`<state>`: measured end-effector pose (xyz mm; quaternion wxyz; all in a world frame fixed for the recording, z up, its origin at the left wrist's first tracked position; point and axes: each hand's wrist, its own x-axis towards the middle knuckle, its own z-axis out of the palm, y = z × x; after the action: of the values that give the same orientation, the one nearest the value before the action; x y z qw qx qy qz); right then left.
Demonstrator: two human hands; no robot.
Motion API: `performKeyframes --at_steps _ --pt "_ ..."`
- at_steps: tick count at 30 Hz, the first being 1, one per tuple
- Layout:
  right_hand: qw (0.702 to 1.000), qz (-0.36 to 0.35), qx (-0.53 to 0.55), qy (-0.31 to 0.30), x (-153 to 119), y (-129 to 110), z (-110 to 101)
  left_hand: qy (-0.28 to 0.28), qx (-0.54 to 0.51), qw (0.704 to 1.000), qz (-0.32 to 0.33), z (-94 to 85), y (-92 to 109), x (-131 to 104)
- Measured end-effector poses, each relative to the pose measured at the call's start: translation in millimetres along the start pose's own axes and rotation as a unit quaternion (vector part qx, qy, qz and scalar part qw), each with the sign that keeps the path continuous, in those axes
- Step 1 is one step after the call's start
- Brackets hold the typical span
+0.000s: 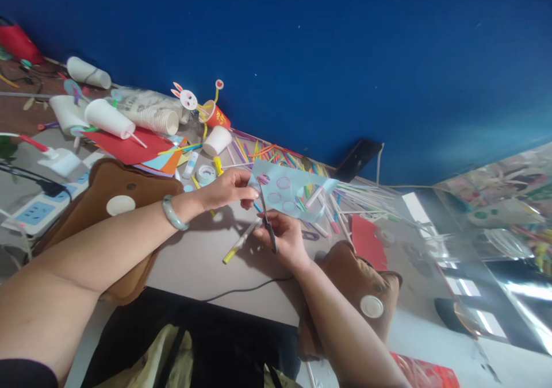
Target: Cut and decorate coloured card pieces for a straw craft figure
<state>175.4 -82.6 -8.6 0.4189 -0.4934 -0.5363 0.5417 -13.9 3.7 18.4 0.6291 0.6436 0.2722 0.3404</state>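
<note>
My right hand [285, 239] grips a pair of scissors [270, 231] with dark handles, its blades pointing up at the left part of a light blue paper sheet [297, 184]. Several pink-purple circles are drawn on the sheet, and a hole shows near its left end. My left hand [235, 188], with a pale green bangle [175, 212] on the wrist, pinches the sheet's left edge beside the blades. Below the hands a marker with a yellow end [230, 254] lies on the table. Whether the blades are touching paper is hard to tell.
Colourful sticks [269, 153] lie along the blue wall. Paper cups [107, 118], red paper [133, 145] and a tape roll [206, 174] sit to the left. Brown cushions [150, 198] flank my arms. A power strip [34, 212] is at far left, and a cable [241, 290] crosses the table front.
</note>
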Motion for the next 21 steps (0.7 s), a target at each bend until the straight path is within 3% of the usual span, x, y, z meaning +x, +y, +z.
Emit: performKeyframes --at_steps 21 --pt "1.000 -0.007 -0.008 0.013 0.6 2.5 0.8 -0.019 0.007 1.000 0.003 -1.4 -3.4 -0.6"
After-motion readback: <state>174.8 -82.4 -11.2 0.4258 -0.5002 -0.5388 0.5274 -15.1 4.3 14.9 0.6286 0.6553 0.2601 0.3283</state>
